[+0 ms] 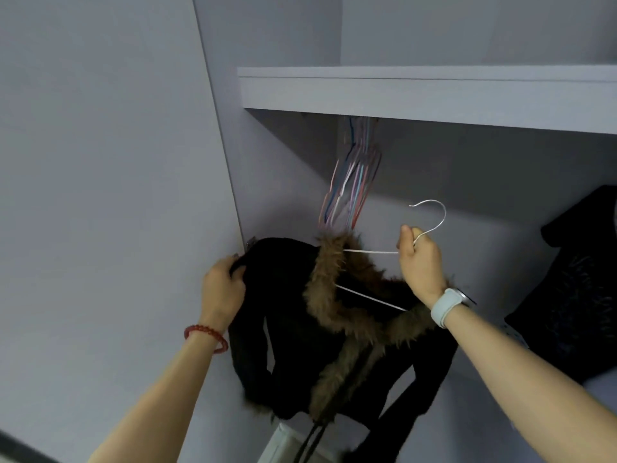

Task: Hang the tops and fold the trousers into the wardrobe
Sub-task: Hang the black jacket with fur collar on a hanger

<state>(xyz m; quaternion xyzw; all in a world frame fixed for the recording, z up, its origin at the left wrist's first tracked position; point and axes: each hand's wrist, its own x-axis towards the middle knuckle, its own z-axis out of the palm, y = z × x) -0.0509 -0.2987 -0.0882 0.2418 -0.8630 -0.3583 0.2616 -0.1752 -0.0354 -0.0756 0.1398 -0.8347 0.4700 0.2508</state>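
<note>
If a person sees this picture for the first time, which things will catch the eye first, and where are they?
First, the black jacket with its brown fur collar, held up at the centre before the open wardrobe. The right hand grips the neck of a white wire hanger that runs into the collar, while the left hand holds the jacket's shoulder. Behind, a bunch of coloured hangers hangs under the shelf.

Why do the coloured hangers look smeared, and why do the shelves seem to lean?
Head view: the bundle of coloured wire hangers is streaked by motion blur; the wide-angle lens tilts the grey wardrobe shelf; light is dim and flat, so the black fur-trimmed jacket loses detail, while the white wire hanger stays crisp.
</note>
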